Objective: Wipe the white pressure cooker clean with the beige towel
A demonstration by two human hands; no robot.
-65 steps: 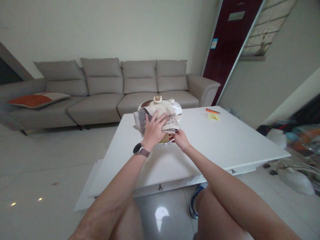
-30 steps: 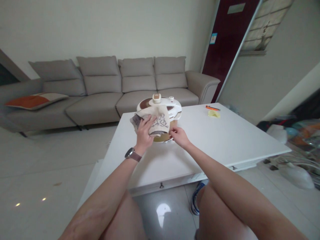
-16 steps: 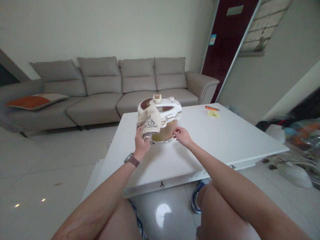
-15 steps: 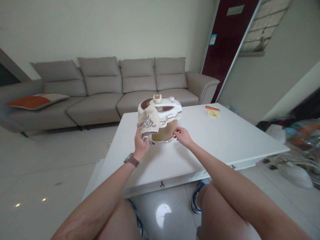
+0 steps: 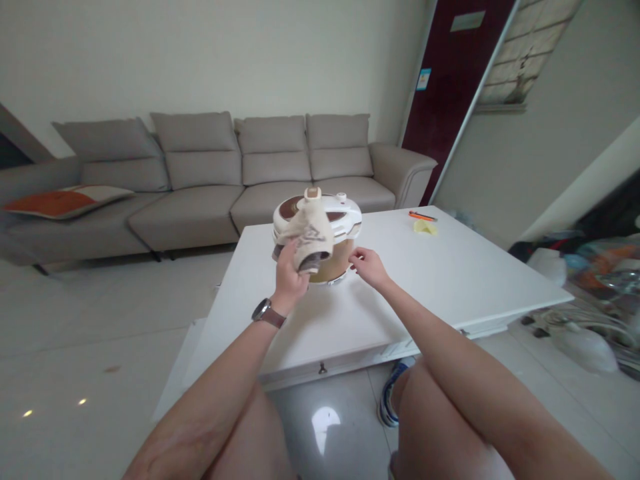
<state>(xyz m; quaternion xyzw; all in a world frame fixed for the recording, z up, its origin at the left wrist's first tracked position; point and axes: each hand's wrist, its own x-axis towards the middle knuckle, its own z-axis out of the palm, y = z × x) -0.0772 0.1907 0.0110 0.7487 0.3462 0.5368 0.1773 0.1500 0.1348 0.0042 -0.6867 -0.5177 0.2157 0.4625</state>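
A round cooker [image 5: 340,257] with a white lid and tan body stands on a low white table [image 5: 430,287]. My left hand [image 5: 290,277], with a watch on its wrist, grips a beige patterned cloth [image 5: 311,237] and presses it against the cooker's front left side. My right hand [image 5: 367,265] rests at the cooker's lower right edge, fingers loosely curled and touching its base, with nothing held in it.
A yellow scrap [image 5: 423,227] and an orange pen-like tool [image 5: 421,216] lie at the table's far right. A grey sofa [image 5: 225,180] with an orange cushion [image 5: 55,201] stands behind. Bags and clutter [image 5: 585,293] sit on the floor at right. My knees are below the table's near edge.
The cloth came off the lid's top and was gathered in my left hand, which now holds it against the cooker's front. My right hand stayed at the base.
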